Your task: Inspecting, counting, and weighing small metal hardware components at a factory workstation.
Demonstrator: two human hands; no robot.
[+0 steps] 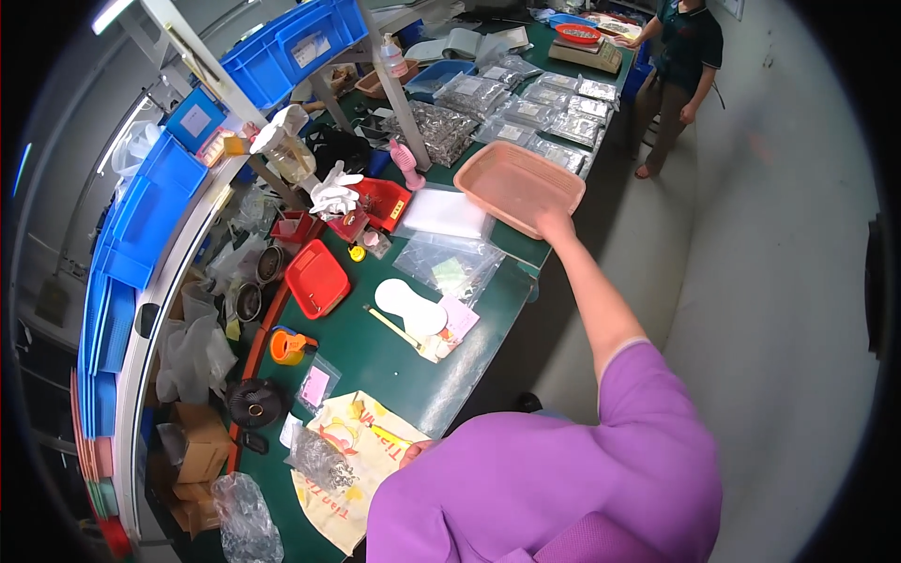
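My right arm, in a purple sleeve, stretches far forward, and my right hand [556, 223] is closed on the near rim of a shallow pink plastic basket [479, 188]. The basket lies at the right edge of the green table, partly past it. My left hand [415, 454] shows only in part beside my body, at the edge of a cream printed cloth [328, 511]. Next to it lies a slim yellow item [387, 435]; whether my fingers touch it is hidden. A clear bag of small metal parts [319, 458] rests on the cloth.
Silver packets [526, 113] cover the far table, and a person [690, 56] stands beside it. A red tray [317, 280], white oval pad [409, 308], orange tape dispenser [289, 346] and black fan [255, 403] sit nearer. Blue bins [141, 216] line a left shelf; a wall [779, 281] bounds the right.
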